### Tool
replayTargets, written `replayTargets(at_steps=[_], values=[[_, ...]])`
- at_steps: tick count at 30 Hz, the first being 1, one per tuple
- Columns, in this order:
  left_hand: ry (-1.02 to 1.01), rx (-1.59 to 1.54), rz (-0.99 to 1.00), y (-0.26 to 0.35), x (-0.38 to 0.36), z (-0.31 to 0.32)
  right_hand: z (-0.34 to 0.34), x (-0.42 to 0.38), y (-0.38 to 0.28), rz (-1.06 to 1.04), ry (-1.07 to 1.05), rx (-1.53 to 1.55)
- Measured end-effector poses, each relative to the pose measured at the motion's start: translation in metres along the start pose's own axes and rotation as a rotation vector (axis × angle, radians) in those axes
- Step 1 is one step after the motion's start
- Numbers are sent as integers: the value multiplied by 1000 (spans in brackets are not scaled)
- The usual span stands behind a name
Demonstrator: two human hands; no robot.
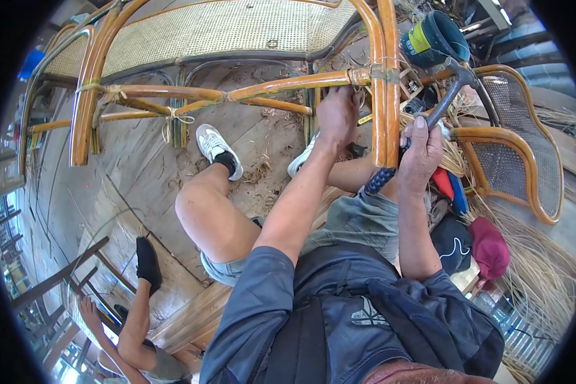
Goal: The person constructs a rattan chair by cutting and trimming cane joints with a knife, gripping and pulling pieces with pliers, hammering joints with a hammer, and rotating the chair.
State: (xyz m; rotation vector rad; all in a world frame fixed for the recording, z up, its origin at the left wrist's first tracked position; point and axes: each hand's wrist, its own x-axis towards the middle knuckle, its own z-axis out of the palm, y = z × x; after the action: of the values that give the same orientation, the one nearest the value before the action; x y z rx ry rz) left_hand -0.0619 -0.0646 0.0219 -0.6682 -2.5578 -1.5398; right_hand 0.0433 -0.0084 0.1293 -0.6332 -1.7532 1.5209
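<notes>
A claw hammer (446,102) with a dark metal shaft is in my right hand (422,150), its head pointing up and right. Its blue grip passes behind the glossy rattan post (384,121) and shows again below it. My left hand (337,118) is closed just under the rattan rail (294,84), close to the joint with that post. The rail hides the fingertips, and what they hold does not show. Thin binding strips wrap the frame's joints. A long woven cane panel (237,32) lies beyond the rail.
A dark green bucket (438,40) stands at the upper right, near a rattan chair piece with woven mesh (502,102). Loose cane strips (525,281), a maroon cloth item (489,248) and a black one lie right. Shavings litter the floor. Another person's leg (134,326) shows lower left.
</notes>
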Motion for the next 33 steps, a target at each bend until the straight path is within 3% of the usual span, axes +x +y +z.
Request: replayTargets(at_steps=[2,3,6,10,11,14,15,18,20,22,23,25,26,28,31,33], values=[[56,-80,-62,0,2,1,1,1,1,-16,-3,-14],[168,-287,-101,2,2,1,1,1,1,-14,-4,-15],[208,-618,-337,9,-14,-17,-4,2,6,1,-10,2],[256,-341,-110,16,2,-45,-10,2,10,58,-26,-41],[269,-319,-143,16,6,-51,-20,6,19,-43,-52,-177],[125,-699,-515,13,11,-80,-66,4,29,340,-99,-112],[135,-526,-363,4,10,-82,-76,1,26,429,-69,-136],[20,-450,-454,13,9,-84,-125,-9,35,648,14,-178],[71,-214,-222,24,16,-83,-164,-25,44,740,-53,-343],[120,34,-12,28,28,-78,-216,-54,87,661,-76,-702],[-29,73,21,28,38,-81,-244,-78,117,474,-137,-854],[-304,5,15,14,61,-80,-269,-119,130,369,-261,-1126],[-436,-28,13,8,74,-81,-268,-136,127,453,-319,-1255],[-636,-242,-79,0,93,-87,-265,-176,132,365,-145,-1061],[-834,-426,-305,0,109,-103,-279,-207,142,546,-228,-1133],[-810,-291,-174,-5,116,-95,-283,-206,140,608,-329,-1255]])
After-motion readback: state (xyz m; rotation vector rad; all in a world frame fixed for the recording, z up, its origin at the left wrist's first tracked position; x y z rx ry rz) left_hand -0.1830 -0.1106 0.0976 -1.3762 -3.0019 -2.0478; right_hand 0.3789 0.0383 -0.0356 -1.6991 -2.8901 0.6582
